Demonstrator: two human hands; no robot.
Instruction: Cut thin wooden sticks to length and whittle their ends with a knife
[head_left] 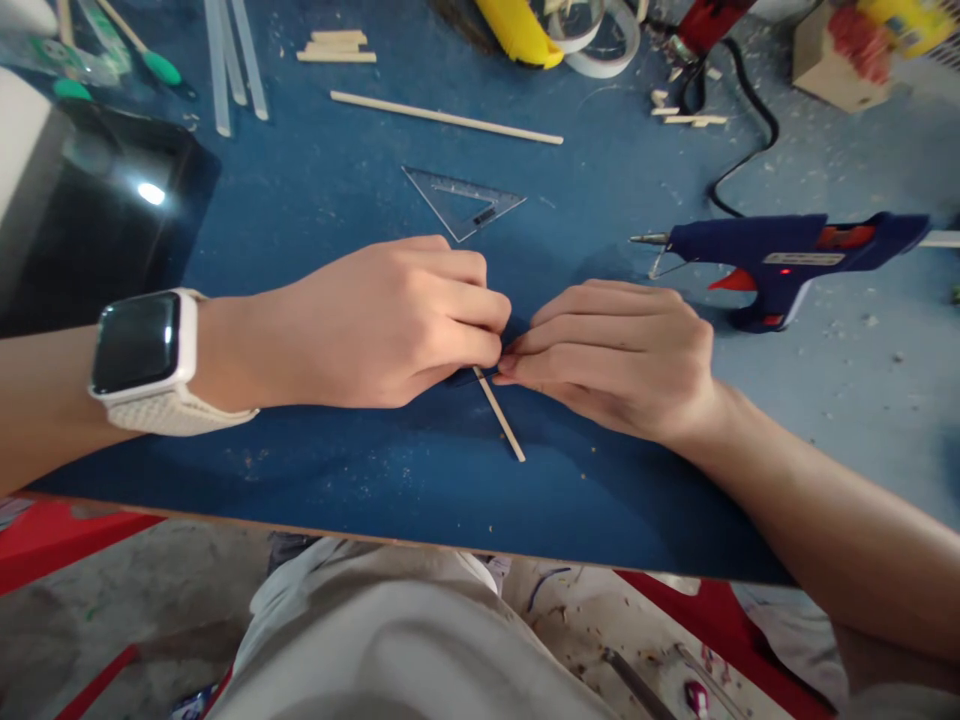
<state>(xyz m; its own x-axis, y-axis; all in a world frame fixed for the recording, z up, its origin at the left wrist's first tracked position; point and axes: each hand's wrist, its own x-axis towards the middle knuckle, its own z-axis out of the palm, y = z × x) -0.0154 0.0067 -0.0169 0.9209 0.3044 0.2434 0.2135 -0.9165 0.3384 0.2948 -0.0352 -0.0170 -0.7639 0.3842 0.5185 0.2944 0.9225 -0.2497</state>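
Note:
My left hand (390,325) and my right hand (615,355) meet fingertip to fingertip over the blue table (337,470). Both are closed in a pinch on the upper end of a thin wooden stick (501,415). The stick slants down and to the right from the fingers, and its lower end rests on the table. A white smartwatch (142,350) sits on my left wrist. What lies under the fingertips is hidden.
A blue hot glue gun (780,255) stands right of my hands, nozzle pointing left, its black cord (742,120) running back. A clear set square (465,200) lies behind my hands, a long wooden stick (446,118) beyond it. Glue sticks (232,60), short sticks (337,45) and tape (607,40) lie farther back.

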